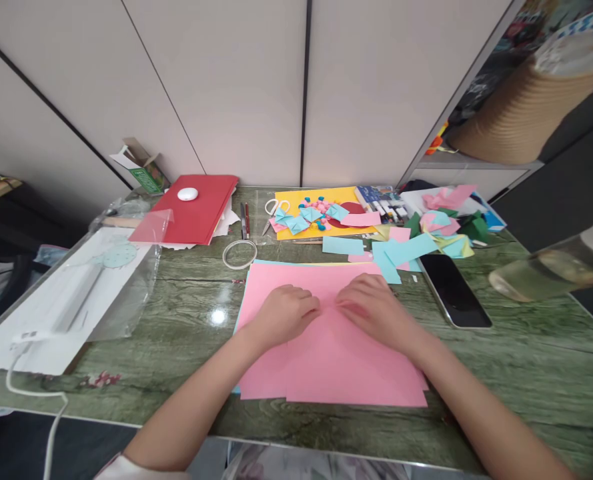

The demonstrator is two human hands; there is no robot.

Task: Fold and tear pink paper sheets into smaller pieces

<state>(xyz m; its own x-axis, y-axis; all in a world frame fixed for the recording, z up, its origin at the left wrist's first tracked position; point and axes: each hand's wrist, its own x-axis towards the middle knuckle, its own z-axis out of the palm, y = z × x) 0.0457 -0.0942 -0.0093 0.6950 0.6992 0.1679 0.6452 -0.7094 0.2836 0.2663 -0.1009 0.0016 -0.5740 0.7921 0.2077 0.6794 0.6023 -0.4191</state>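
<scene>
Pink construction paper [351, 373] under two bare hands, right one closer to the top sheet's middle.
So the loose pile fans widest 9-to-3 (can't make out one sheet's long axis), with most of the top sheet at 6 o'clock from the right hand [376, 313]. That hand's curled narrow, same with the left hand [287, 315] at its 9 o'clock; can't tell if either's actually pinching paper. Phone [455, 291] at the right's 3 o'clock, tape roll [225, 255] at the left's 10-11, scissors [271, 208] farther, near 12.
</scene>
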